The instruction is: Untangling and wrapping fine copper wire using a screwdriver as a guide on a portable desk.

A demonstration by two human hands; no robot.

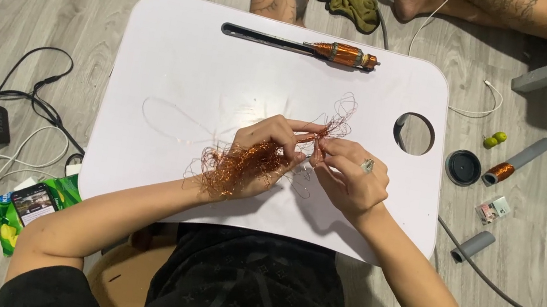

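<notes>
Our left hand [266, 152] closes its grip on a tangled clump of copper wire [238, 162], the mass lying across the palm and trailing toward the wrist. Our right hand [351, 177], a ring on one finger, pinches loose strands at the clump's upper right end, where the fingertips of both hands nearly meet. So the wire runs lower left to upper right, its bulk with the left hand, its free loops [339, 113] rising past the right. All this sits over the white bench [176, 71]; a copper-wound rotor [342, 54] lies along the bench's far edge, well apart.
</notes>
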